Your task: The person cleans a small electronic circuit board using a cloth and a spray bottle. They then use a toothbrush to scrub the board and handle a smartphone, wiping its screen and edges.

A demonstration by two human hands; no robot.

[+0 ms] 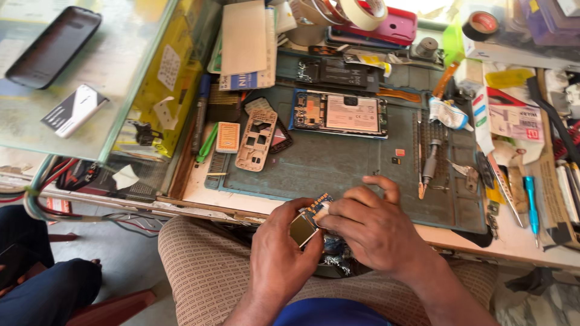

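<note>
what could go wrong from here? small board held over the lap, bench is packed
1. Both the left hand and right hand pinch the small circuit board off the mat's edge, above the lap; a slip likely drops it to the floor.
2. The opened phone lies exposed among loose tools; the screwdriver could roll onto it.

You see a grey-green rubber work mat (338, 169), a pink plastic phone case (396, 27), a bright blue-handled screwdriver (531, 202) and beige patterned trousers (205, 265).
</note>
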